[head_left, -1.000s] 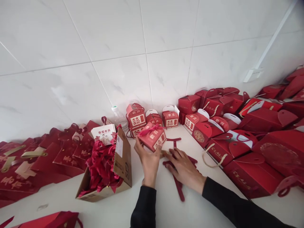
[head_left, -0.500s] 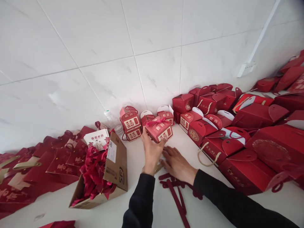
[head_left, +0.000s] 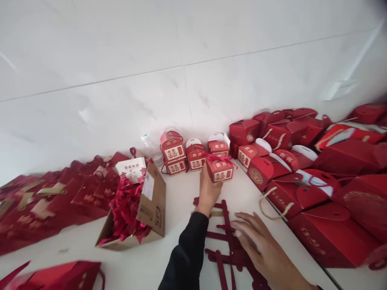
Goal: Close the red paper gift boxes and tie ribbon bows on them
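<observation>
My left hand [head_left: 209,192] grips a small red gift box [head_left: 220,169] with a pink ribbon bow and a white double-happiness panel, low in front of a similar small box [head_left: 218,145]. Thumb and fingers press on its left and front sides. My right hand [head_left: 256,241], fingers spread, holds nothing and hovers at the right of dark red straps [head_left: 232,241] lying in a loose heap on the white table. Another small red box [head_left: 196,155] and a stack of small boxes [head_left: 173,153] stand to the left, against the wall.
On the left, a cardboard box [head_left: 155,213] holds bunched red ribbon [head_left: 128,209] and white printed cards [head_left: 131,168]. Behind it stands a clear bottle [head_left: 151,149]. Red bags [head_left: 81,193] line the far left. Rows of larger red boxes [head_left: 335,237] fill the right side.
The left hand has moved the bowed box right and set it lower by the small boxes. The right hand has drawn back toward me, baring more straps. The view has shifted.
</observation>
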`<action>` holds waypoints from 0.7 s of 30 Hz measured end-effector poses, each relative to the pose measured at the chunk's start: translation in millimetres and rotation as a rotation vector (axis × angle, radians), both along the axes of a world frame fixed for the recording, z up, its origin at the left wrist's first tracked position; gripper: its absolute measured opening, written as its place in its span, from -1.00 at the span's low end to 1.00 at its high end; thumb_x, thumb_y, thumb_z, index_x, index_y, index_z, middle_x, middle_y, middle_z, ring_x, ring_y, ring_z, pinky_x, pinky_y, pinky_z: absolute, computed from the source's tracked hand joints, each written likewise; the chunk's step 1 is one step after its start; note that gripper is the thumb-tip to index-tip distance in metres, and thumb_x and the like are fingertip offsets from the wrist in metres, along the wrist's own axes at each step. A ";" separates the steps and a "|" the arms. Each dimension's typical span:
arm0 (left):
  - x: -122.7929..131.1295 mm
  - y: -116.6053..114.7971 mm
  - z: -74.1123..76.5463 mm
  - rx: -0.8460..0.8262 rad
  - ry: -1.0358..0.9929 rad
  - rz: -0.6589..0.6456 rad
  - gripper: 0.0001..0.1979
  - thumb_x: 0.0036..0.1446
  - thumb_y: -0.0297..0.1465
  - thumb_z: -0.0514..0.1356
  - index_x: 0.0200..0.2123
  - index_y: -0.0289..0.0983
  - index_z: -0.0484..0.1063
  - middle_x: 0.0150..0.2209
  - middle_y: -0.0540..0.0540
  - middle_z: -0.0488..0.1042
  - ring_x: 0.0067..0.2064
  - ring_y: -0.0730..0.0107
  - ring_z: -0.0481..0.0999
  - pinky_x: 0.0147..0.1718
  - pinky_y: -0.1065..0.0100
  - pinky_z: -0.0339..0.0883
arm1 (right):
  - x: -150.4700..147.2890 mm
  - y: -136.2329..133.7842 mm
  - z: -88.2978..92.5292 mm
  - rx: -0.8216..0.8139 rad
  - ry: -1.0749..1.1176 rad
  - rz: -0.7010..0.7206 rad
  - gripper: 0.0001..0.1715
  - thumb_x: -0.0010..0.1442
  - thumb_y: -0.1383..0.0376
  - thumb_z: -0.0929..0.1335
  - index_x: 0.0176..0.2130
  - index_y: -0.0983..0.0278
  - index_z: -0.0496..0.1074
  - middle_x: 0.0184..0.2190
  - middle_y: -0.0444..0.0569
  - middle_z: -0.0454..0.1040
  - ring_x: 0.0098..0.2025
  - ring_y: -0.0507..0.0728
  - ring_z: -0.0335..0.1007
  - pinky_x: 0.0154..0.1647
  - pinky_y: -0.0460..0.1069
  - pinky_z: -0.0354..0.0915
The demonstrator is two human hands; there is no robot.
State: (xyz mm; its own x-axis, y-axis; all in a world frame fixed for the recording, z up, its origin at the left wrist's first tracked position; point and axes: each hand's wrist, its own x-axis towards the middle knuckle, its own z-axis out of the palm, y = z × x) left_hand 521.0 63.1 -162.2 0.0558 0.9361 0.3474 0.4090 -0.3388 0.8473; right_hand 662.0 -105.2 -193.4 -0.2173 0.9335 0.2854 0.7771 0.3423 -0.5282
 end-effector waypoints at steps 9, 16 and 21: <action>-54.2 -75.6 5.1 -0.026 0.316 -0.041 -0.66 0.35 -0.37 0.08 0.06 -0.27 0.57 0.21 -0.36 0.50 0.34 -0.13 0.38 0.34 -0.25 0.17 | 6.1 -21.5 -40.6 0.122 -0.059 0.070 -0.30 0.51 0.00 0.25 0.49 0.06 0.06 0.44 0.10 0.08 0.41 0.56 0.02 0.21 0.62 0.23; -90.7 -123.6 -3.6 -0.085 0.217 -0.152 -0.62 0.47 -0.25 -0.01 0.04 -0.11 0.60 0.13 -0.10 0.61 0.28 0.25 0.49 0.34 0.09 0.29 | -30.2 -15.9 -15.8 0.144 -0.162 0.148 0.20 0.22 0.17 0.50 0.55 0.12 -0.19 0.51 0.18 -0.27 0.47 0.57 -0.24 0.29 0.56 0.14; -104.0 -151.9 -15.5 -0.137 0.141 0.010 -0.54 0.48 -0.22 -0.04 0.28 -0.18 0.42 0.29 -0.19 0.45 0.37 0.14 0.36 0.39 -0.04 0.18 | -46.2 6.8 -10.5 0.080 -0.209 0.242 -0.11 0.30 0.23 0.47 0.47 0.17 0.15 0.47 0.25 -0.06 0.47 0.47 -0.14 0.36 0.47 0.08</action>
State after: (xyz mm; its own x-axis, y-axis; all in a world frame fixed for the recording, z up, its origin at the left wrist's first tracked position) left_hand 416.9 -88.8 -177.7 0.0850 0.9749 0.2058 0.5296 -0.2191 0.8194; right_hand 615.8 -98.4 -204.0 -0.4920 0.8239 0.2812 0.7569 0.5644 -0.3295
